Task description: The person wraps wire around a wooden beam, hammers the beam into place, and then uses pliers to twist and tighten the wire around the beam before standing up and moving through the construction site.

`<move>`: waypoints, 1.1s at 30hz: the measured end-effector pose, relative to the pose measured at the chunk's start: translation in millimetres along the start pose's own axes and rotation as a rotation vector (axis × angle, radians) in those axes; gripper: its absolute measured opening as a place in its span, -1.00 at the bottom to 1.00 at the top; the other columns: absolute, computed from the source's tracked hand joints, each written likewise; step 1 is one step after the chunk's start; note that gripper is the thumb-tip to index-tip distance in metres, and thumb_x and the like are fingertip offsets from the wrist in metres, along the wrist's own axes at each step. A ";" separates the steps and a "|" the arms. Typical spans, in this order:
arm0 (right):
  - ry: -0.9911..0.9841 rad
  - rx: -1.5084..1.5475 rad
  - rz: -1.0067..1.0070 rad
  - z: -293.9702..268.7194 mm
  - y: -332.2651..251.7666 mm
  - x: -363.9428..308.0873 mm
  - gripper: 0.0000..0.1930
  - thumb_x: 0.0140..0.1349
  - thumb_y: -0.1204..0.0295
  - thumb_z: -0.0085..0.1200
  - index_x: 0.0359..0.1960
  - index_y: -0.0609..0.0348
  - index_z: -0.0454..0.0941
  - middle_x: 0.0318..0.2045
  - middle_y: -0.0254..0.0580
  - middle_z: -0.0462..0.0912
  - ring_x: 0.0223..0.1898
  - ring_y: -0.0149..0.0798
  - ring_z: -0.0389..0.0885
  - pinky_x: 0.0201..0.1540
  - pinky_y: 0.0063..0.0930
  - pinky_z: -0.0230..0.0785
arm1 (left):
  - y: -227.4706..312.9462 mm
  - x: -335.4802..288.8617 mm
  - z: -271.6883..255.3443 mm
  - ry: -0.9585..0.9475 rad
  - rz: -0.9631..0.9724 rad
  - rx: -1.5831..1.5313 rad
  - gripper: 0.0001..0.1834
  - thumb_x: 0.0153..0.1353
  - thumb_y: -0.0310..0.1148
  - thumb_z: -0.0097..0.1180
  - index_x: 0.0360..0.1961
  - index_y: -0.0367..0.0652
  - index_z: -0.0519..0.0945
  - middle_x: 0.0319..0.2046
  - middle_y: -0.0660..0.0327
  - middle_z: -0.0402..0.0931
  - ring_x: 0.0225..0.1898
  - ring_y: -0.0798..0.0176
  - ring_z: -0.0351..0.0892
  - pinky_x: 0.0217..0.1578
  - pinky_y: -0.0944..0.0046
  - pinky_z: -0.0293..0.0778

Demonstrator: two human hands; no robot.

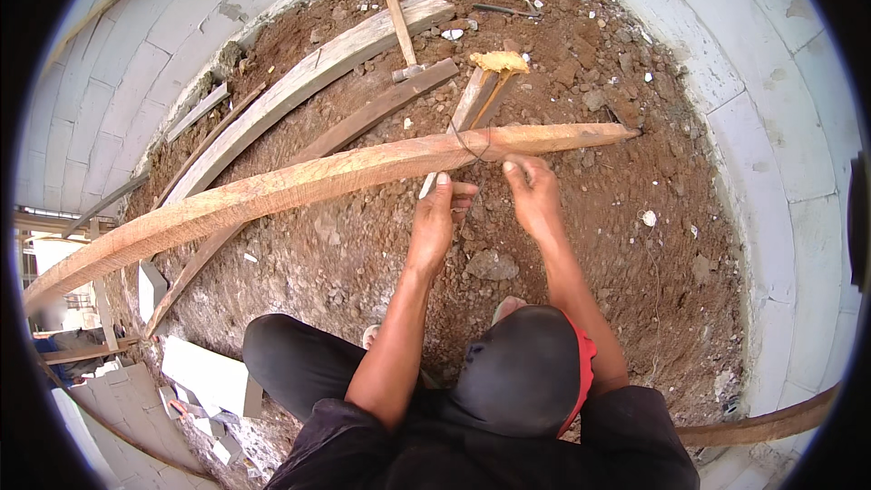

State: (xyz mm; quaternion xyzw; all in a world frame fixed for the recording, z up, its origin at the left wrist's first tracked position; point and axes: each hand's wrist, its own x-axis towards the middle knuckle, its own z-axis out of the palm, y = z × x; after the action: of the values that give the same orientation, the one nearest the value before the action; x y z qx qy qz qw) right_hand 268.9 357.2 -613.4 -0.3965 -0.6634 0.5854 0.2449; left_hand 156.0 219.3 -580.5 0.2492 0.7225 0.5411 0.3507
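Two bare hands reach forward, close together but apart. The right hand (535, 200) has thumb and forefinger nearly meeting; the left hand (435, 222) is half open, thumb up, fingers loosely curled. A thin dark wire (466, 149) loops at the beam just beyond them; it is so fine that I cannot tell whether either hand has hold of it.

The beam (299, 180), long and reddish, lies crosswise just past the fingertips, running far off to their left. A yellow-topped post (473, 100) shows right behind it. Farther ahead and left are a hammer (399, 25) and a pale timber (308, 77); a brown plank (381, 113) passes under the beam. Below the hands, between the forearms, sits a stone (493, 265) in the dirt.

A hard tug on the wire could probably roll the beam, and a springy wire end could prick bare fingers.
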 end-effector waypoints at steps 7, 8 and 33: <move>-0.242 0.419 0.229 34.4 -44.8 -33.6 -0.74 0.40 0.26 0.08 -0.12 0.21 0.59 -0.28 -0.19 0.68 -0.23 -0.37 0.64 -0.13 -0.39 0.54 | -39.1 18.0 20.3 -0.050 -0.168 -0.591 -0.52 0.51 -0.02 -0.17 -0.04 -0.23 0.60 -0.18 0.19 0.61 -0.14 0.32 0.54 -0.09 0.27 0.46; -0.231 0.426 0.165 36.6 -36.9 -31.4 -0.80 0.40 0.31 0.07 -0.17 0.21 0.57 -0.30 -0.19 0.68 -0.31 -0.34 0.65 -0.18 -0.38 0.55 | -40.7 18.6 20.4 -0.029 -0.147 -0.671 -0.53 0.50 -0.01 -0.16 -0.07 -0.20 0.60 -0.21 0.21 0.61 -0.16 0.34 0.54 -0.12 0.29 0.46; -0.067 0.327 -0.025 11.0 14.9 12.6 -0.59 0.44 0.16 -0.01 -0.14 0.35 0.61 -0.35 -0.09 0.69 -0.27 -0.28 0.64 -0.13 -0.38 0.46 | 2.2 27.6 -23.7 -0.211 0.008 0.259 -0.54 0.31 -0.05 0.19 -0.02 -0.26 0.64 -0.07 0.03 0.63 -0.03 0.12 0.56 0.06 0.14 0.43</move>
State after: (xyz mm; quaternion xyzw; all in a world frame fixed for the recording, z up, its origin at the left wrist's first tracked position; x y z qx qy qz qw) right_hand 256.6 361.0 -631.8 -0.3234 -0.5719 0.6953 0.2913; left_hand 120.1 226.0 -581.0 0.3505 0.7443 0.4160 0.3873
